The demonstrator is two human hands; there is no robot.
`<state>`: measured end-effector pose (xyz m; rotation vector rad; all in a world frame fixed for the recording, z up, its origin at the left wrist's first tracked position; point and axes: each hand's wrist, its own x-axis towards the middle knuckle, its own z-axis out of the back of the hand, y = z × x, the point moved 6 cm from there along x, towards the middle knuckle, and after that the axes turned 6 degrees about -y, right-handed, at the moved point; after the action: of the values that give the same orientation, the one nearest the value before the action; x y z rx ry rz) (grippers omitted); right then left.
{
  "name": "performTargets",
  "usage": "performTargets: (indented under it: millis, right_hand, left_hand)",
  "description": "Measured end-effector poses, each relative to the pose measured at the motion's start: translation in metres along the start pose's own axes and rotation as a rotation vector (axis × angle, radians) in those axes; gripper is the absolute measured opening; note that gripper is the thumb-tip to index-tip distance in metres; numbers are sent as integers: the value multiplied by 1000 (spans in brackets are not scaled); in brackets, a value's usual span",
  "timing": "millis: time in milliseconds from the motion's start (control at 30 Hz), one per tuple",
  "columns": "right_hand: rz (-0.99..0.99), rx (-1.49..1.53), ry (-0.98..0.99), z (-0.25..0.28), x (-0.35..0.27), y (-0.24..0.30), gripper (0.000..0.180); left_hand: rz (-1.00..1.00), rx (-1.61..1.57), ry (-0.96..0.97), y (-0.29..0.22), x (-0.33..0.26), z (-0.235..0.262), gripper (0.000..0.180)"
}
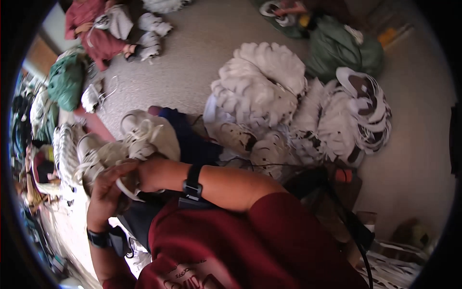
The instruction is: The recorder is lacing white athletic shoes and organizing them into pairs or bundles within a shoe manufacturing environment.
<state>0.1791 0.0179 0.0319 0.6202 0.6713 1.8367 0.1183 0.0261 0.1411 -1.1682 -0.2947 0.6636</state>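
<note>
Two off-white lace-up shoes sit side by side in front of me: a left shoe (96, 153) and a right shoe (156, 137), with loose laces over their fronts. My left hand (107, 190) is closed against the near side of the left shoe, its fingers curled around a white shoelace (127, 189) that loops down below it. My right hand (153, 172) reaches across and meets the left one. Its fingers are bent inward and partly hidden, so what they grip cannot be made out.
A large heap of white shoe uppers (260, 82) lies on the floor ahead, with strung uppers (368, 103) at its right. Green sacks (344, 48) stand beyond and at the left. People sit at the far side; one wears red clothing (98, 36). A black cable (356, 226) hangs at my right.
</note>
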Motion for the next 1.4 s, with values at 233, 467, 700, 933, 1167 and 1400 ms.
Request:
performTargets:
  millis: [233, 467, 700, 933, 1167, 1400]
  right_hand:
    - [171, 46, -252, 42, -30, 31, 12]
    - [8, 1122, -278, 99, -49, 18, 18]
    - [26, 483, -726, 114, -53, 29, 11]
    - [245, 1107, -573, 179, -56, -8, 32]
    - [-1050, 137, -564, 92, -279, -323, 36]
    - [-1369, 139, 523, -127, -429, -316, 18]
  left_hand:
    - [-47, 264, -33, -2, 15, -7, 30]
    - [38, 44, -178, 24, -3, 3, 26]
    - [146, 15, -95, 34, 4, 0, 20]
    - [91, 204, -48, 23, 8, -2, 28]
    - [17, 342, -108, 10, 14, -7, 35]
    - [-8, 449, -108, 2, 19, -10, 39]
